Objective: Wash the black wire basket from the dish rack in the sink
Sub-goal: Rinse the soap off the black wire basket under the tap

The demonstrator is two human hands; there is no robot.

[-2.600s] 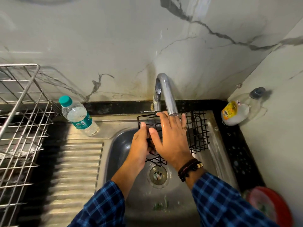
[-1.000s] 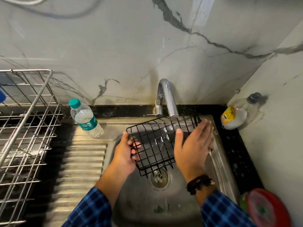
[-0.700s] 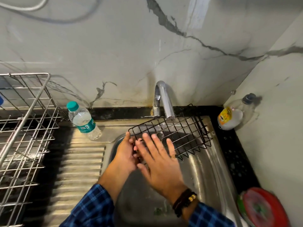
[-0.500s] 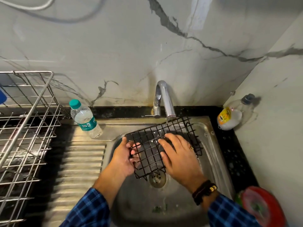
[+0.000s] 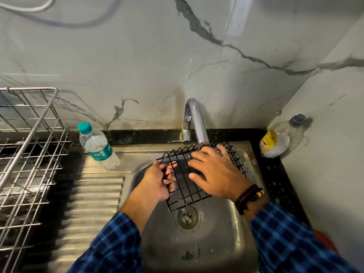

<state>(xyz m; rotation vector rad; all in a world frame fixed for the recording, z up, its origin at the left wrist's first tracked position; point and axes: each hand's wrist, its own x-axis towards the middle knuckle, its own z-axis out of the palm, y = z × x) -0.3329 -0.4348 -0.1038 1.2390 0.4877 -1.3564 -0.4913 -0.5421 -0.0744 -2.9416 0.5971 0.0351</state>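
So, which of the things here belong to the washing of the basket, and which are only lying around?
In the job:
black wire basket, gripped by the left hand, with the right hand flat on it
sink
tap
dish rack

Lying about:
water bottle with a teal cap, on the drainboard
bottle with a yellow label, in the corner

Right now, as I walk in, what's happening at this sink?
A person is washing a black wire basket over the sink, just under the tap. The left hand grips the basket's left edge, fingers hooked through the wires. The right hand lies flat on the mesh, fingers spread. The basket is tilted above the drain. A water bottle and a metal dish rack stand to the left.
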